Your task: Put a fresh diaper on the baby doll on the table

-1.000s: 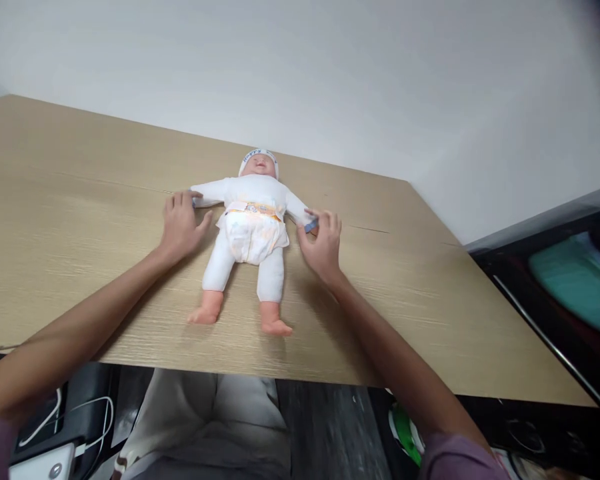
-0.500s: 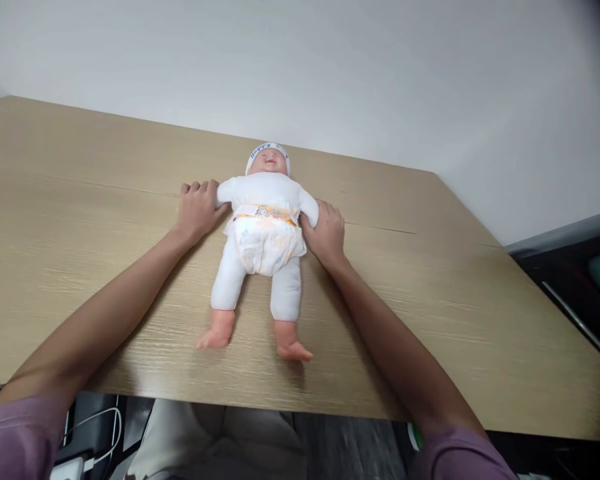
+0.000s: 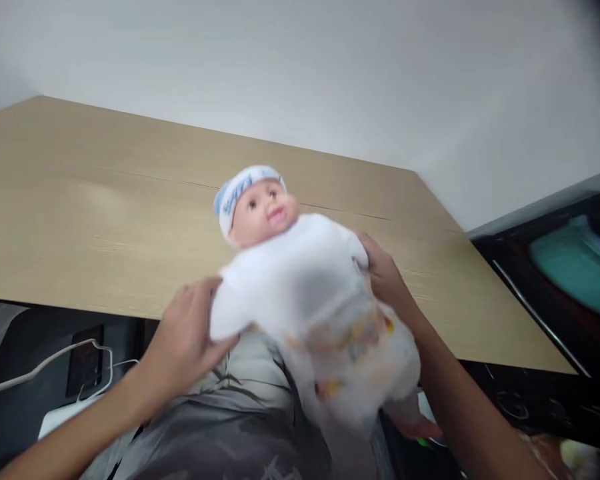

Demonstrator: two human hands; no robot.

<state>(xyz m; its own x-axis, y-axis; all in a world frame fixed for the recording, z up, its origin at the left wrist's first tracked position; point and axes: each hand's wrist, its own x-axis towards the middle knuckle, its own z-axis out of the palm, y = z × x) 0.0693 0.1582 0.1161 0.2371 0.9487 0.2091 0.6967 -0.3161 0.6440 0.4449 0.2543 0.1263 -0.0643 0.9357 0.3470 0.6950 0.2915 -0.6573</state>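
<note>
A baby doll (image 3: 290, 280) with a soft white body and a white and blue cap (image 3: 250, 190) is held up over the table's front edge, tilted and partly smeared by motion. My left hand (image 3: 187, 333) grips one of its arms, thumb below. On the other side my right hand (image 3: 383, 263) is closed on the doll's other arm, its fingers partly hidden. Around the doll's hips sits a printed diaper (image 3: 365, 360). One foot (image 3: 413, 427) shows near my right forearm; the other is out of sight.
The wooden table (image 3: 105, 227) reaches back to a pale wall (image 3: 300, 80). Below its front edge are a white cable (image 3: 40, 370), a white box-like thing (image 3: 63, 417) and my lap (image 3: 230, 427). At right stands a dark piece with a teal thing (image 3: 580, 263).
Both hands have lifted the doll off the table and brought it toward me. It was lying flat on its back; now it is raised, with its head leaning left and its eyes open.
</note>
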